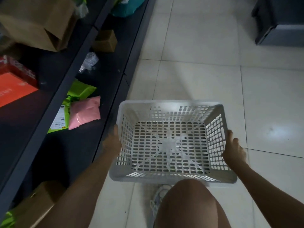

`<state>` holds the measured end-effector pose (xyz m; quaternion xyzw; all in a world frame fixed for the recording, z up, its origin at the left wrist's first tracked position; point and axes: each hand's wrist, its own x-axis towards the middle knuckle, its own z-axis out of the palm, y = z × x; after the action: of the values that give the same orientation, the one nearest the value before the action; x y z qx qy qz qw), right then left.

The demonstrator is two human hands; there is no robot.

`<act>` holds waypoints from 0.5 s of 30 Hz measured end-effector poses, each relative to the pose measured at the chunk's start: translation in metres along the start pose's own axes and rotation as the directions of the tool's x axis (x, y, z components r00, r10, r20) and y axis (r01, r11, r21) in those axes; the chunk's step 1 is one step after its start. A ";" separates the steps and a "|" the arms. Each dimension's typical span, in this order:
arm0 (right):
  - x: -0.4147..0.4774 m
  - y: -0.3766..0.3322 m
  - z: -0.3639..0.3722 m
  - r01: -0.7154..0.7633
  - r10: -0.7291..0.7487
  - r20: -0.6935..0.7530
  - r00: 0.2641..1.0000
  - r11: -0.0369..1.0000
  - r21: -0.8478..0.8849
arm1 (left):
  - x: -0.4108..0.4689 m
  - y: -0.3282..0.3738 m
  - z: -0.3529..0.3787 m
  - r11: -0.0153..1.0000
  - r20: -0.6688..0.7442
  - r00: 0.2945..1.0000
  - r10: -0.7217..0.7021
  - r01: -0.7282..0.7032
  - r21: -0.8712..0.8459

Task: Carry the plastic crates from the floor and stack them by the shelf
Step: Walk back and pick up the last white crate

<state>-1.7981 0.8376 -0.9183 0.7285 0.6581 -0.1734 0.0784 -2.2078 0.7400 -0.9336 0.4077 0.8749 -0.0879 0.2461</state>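
Carrying one white crate (169, 142) now, empty, held up over the floor (205, 63) right beside the shelf (69, 89). Left hand (113, 142) wrapped on the left wall, right hand (233, 152) wrapped on the right wall. Not put down yet, so probably midway. No stack of crates anywhere in view. Around: pink bag (84, 112), green bags, brown boxes on the shelf. Own knee (189, 203) just under the crate, maybe in the way.

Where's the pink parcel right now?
The pink parcel lies on the dark shelf at left, against a green parcel, just left of the crate.
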 end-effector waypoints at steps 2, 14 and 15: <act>0.002 0.001 0.001 0.003 -0.002 -0.017 1.000 0.999 0.045 | 0.003 0.000 0.004 0.998 -0.020 1.000 0.016 -0.017 -0.054; -0.052 0.007 -0.128 -0.062 0.076 -0.107 0.991 0.989 0.136 | -0.074 0.014 -0.109 0.995 -0.070 0.994 0.089 -0.091 -0.032; -0.063 0.010 -0.144 -0.057 0.072 -0.111 0.991 0.989 0.134 | -0.088 0.015 -0.124 0.994 -0.054 0.994 0.094 -0.096 -0.049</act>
<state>-1.7714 0.8272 -0.7633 0.7617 0.6249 -0.1713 -0.0021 -2.1926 0.7351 -0.7822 0.4445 0.8625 -0.0429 0.2380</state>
